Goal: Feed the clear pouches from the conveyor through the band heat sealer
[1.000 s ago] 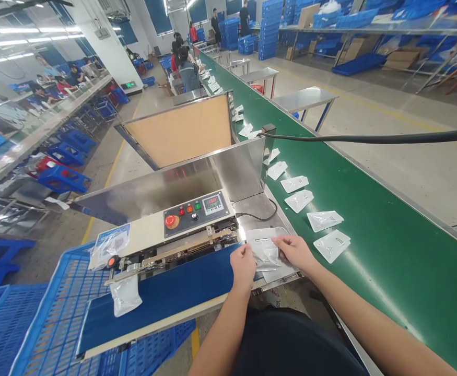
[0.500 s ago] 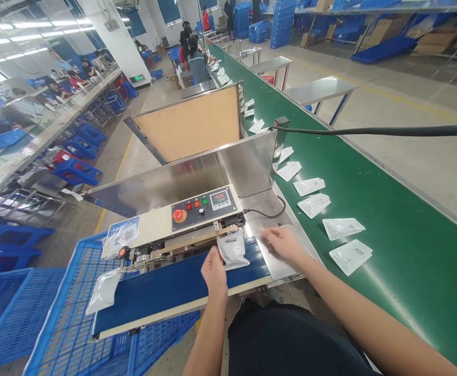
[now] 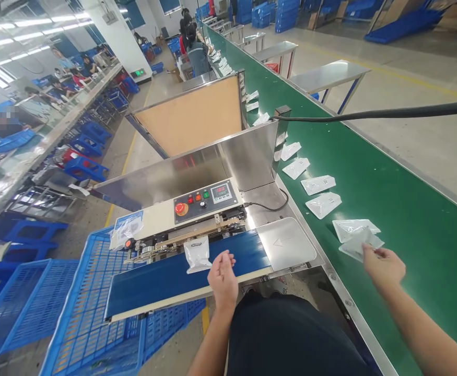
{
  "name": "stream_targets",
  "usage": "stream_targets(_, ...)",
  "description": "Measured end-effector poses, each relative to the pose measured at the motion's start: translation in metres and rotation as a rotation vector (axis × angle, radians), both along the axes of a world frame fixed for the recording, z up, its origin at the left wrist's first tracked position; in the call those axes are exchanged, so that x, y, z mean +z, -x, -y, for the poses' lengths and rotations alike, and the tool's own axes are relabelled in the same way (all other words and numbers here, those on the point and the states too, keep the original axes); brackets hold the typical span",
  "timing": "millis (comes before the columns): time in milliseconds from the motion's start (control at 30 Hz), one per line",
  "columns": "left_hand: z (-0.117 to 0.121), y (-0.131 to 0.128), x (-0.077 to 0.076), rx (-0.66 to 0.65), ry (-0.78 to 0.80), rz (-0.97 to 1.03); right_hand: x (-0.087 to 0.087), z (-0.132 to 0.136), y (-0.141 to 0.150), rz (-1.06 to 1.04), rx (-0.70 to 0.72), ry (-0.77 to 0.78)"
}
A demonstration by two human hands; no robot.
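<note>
At the edge of the green conveyor belt, my right hand (image 3: 385,267) pinches a white pouch (image 3: 354,247) by its near end. That pouch overlaps another white pouch (image 3: 349,228) lying on the conveyor. My left hand (image 3: 223,277) hovers over the blue belt of a band sealing machine, its fingers curled together with nothing visible in them. Just left of it, a white pouch (image 3: 197,256) lies on the blue belt (image 3: 153,284), its top edge in the sealing machine (image 3: 208,230). The steel plate (image 3: 286,243) at the belt's right end is bare.
More white pouches (image 3: 323,204) lie spaced along the green conveyor (image 3: 416,219). A blue crate (image 3: 75,313) stands below the machine's left end. A steel panel (image 3: 197,167) rises behind the machine. A black cable (image 3: 369,115) crosses above the conveyor. People sit farther off.
My right hand has moved right from the steel plate to a pouch on the conveyor. The pouch in the sealer has travelled left, away from my left hand. The pouch at the belt's left end is gone.
</note>
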State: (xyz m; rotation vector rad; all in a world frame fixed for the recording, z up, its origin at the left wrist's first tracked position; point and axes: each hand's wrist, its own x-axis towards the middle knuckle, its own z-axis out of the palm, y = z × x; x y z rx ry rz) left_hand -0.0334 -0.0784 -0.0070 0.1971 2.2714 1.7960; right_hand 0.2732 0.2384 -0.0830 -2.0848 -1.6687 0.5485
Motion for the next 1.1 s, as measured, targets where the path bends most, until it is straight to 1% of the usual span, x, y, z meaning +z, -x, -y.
stream_targets(33, -0.01, -0.005, 0.0, -0.081, -0.002, -0.008, 0.013, 0.007, 0.009, -0.058, -0.026, 0.014)
stream_targets(67, -0.02, -0.009, 0.001, -0.175, -0.001, -0.032, 0.027, 0.016, 0.019, -0.116, -0.019, 0.005)
stream_targets(100, -0.031, -0.013, 0.002, -0.272, 0.002, -0.066, 0.041, 0.026, 0.032, -0.172, 0.029, -0.022)
stream_targets(133, -0.042, -0.018, 0.004, -0.362, 0.003, -0.105, 0.056, 0.038, 0.047, -0.213, 0.124, -0.065)
stream_targets(167, -0.053, -0.021, 0.006, -0.445, 0.0, -0.139, 0.069, 0.05, 0.063, -0.258, 0.243, -0.075)
stream_targets(200, -0.064, -0.025, 0.008, -0.517, -0.012, -0.159, 0.08, 0.063, 0.08, -0.329, 0.378, -0.047)
stream_targets(267, -0.081, -0.03, 0.013, -0.627, -0.055, -0.146, 0.095, 0.088, 0.112, -0.474, 0.606, 0.058)
stream_targets(333, -0.091, -0.033, 0.016, -0.651, -0.088, -0.086, 0.101, 0.107, 0.138, -0.634, 0.739, 0.199)
stream_targets(367, -0.093, -0.034, 0.017, -0.624, -0.087, -0.052, 0.102, 0.114, 0.147, -0.719, 0.77, 0.275)
stream_targets(433, -0.093, -0.033, 0.017, -0.531, -0.061, 0.006, 0.1, 0.123, 0.157, -0.855, 0.772, 0.41)
stream_targets(467, -0.091, -0.032, 0.015, -0.49, -0.048, 0.024, 0.098, 0.125, 0.159, -0.885, 0.762, 0.458)
stream_targets(533, -0.086, -0.029, 0.011, -0.465, -0.031, 0.036, 0.094, 0.125, 0.162, -0.854, 0.749, 0.503)
stream_targets(600, -0.084, -0.024, 0.004, -0.46, -0.002, 0.022, 0.088, 0.12, 0.165, -0.751, 0.739, 0.476)
stream_targets(667, -0.087, -0.017, -0.006, -0.401, 0.051, 0.046, 0.081, 0.111, 0.172, -0.64, 0.683, 0.397)
stream_targets(733, -0.094, -0.009, -0.017, -0.274, 0.062, 0.161, 0.073, 0.1, 0.181, -0.551, 0.595, 0.328)
stream_targets(767, -0.098, -0.005, -0.023, -0.199, 0.042, 0.248, 0.069, 0.096, 0.187, -0.525, 0.564, 0.32)
stream_targets(833, -0.104, 0.003, -0.032, -0.083, -0.018, 0.402, 0.061, 0.088, 0.2, -0.519, 0.548, 0.342)
stream_targets(900, -0.105, 0.01, -0.039, -0.019, -0.06, 0.476, 0.055, 0.086, 0.215, -0.543, 0.572, 0.368)
stream_targets(967, -0.099, 0.017, -0.043, 0.023, -0.074, 0.477, 0.051, 0.09, 0.231, -0.549, 0.613, 0.385)
stream_targets(1033, -0.089, 0.024, -0.045, 0.076, -0.084, 0.465, 0.05, 0.098, 0.249, -0.543, 0.668, 0.412)
stream_targets(1100, -0.076, 0.032, -0.046, 0.122, -0.094, 0.456, 0.053, 0.107, 0.265, -0.553, 0.73, 0.505)
